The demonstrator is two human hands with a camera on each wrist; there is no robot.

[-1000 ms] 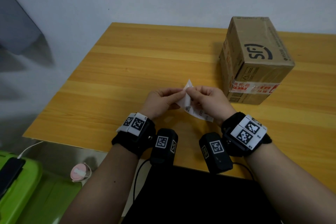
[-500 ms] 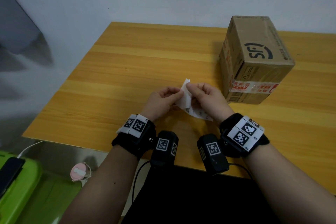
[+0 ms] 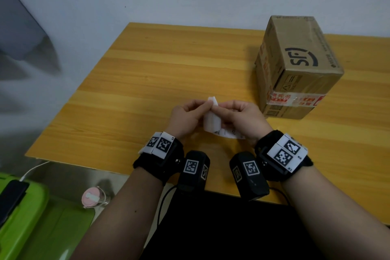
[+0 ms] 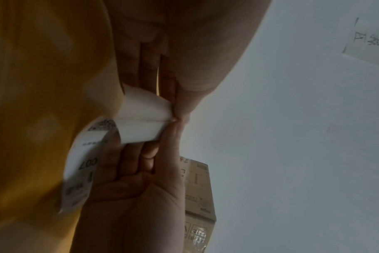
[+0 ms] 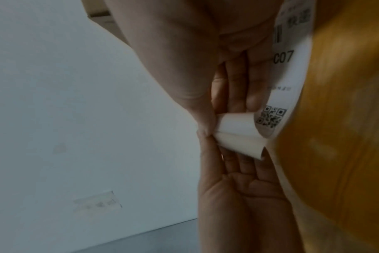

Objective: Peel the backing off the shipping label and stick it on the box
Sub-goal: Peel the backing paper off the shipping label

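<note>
shipping label (image 5: 291, 71): "C07" in black print, QR code beside it | box (image 3: 295, 65): "SF" logo on top face, seen upside down | other print: too small to read

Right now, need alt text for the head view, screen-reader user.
Two hands, left and right, pinch a white shipping label between them above a wooden table, its top corner curling where the backing is separating. A taped cardboard box stands to the right, apart from the hands.
</note>
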